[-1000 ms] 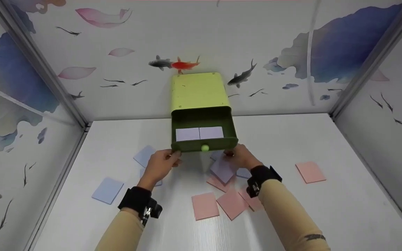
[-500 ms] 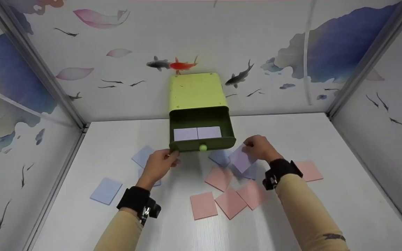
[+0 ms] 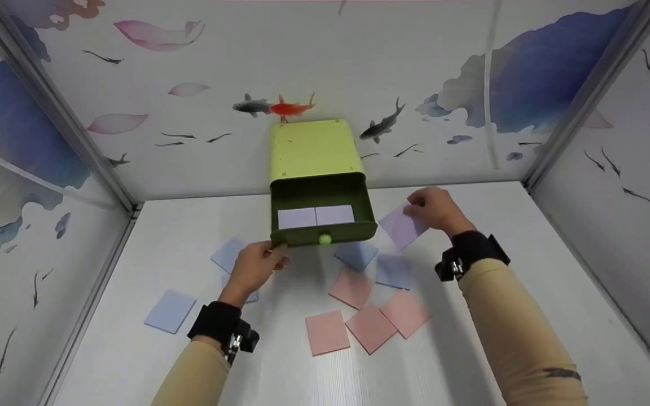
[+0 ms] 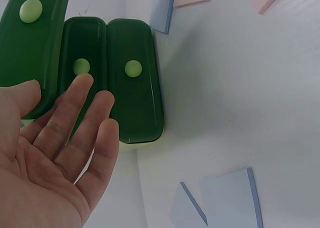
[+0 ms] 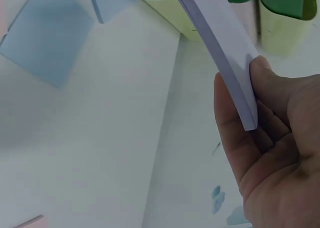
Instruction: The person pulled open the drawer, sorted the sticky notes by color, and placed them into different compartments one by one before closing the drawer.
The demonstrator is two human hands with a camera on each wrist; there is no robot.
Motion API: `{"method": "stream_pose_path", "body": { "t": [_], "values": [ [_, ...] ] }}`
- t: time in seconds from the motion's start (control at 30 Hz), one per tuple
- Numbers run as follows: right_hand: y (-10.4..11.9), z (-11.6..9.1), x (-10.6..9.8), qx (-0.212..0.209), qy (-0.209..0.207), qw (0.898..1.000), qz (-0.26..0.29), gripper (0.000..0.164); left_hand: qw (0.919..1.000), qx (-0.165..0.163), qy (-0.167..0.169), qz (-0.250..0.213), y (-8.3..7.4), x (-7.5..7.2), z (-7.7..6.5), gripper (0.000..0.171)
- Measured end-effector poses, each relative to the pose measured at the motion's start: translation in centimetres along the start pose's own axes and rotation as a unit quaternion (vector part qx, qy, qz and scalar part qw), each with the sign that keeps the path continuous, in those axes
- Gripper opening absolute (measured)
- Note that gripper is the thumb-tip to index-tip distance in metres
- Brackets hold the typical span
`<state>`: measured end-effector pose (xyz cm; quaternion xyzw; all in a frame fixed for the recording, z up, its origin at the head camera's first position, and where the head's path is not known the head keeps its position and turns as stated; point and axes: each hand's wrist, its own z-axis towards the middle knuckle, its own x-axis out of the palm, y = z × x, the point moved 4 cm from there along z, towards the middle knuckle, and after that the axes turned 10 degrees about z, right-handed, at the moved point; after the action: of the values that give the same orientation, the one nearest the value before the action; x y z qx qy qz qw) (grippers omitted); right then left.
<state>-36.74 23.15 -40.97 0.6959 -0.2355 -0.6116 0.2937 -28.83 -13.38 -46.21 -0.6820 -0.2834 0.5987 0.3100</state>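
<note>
Head view: right hand [image 3: 438,210] pinches a square lilac paper pad [image 3: 401,228] near the back edge of the white tabletop [image 3: 550,282], left hand [image 3: 254,269] grips a dark-green drawer [image 3: 353,232], two lilac pads [image 3: 297,217] already inside, so partway I'd guess, square blue pads [image 3: 394,271] and pink pads [image 3: 327,332] still out.

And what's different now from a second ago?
The right hand carried its purple pad up and right in the head view, beside the open drawer. It let nothing go. The left hand stayed at the drawer's left corner; two purple pads stayed inside.
</note>
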Motion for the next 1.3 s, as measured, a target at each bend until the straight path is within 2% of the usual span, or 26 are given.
{"method": "stream_pose_path", "body": {
  "t": [0.33,0.63,0.8,1.03,1.3],
  "values": [
    [3.4,0.4,-3.0,-0.012,-0.039,0.999,0.030,0.035,0.9999,-0.010,0.002,-0.003,0.1,0.1,0.1,0.035],
    [6.8,0.9,-3.7,-0.029,-0.070,0.996,0.047,0.033,0.9999,-0.013,0.002,-0.008,0.1,0.1,0.1,0.036],
    [8.9,1.4,-2.6,-0.040,-0.079,0.994,0.058,0.033,0.9999,-0.015,0.004,-0.006,0.0,0.1,0.0,0.038],
    [11.5,1.6,0.5,-0.057,-0.097,0.990,0.080,0.027,0.9999,-0.016,-0.002,-0.003,-0.1,0.2,-0.1,0.035],
    [13.1,1.6,4.2,-0.078,-0.099,0.991,0.049,0.016,0.9999,-0.004,-0.009,-0.012,0.0,0.2,0.0,0.034]
  ]
}}
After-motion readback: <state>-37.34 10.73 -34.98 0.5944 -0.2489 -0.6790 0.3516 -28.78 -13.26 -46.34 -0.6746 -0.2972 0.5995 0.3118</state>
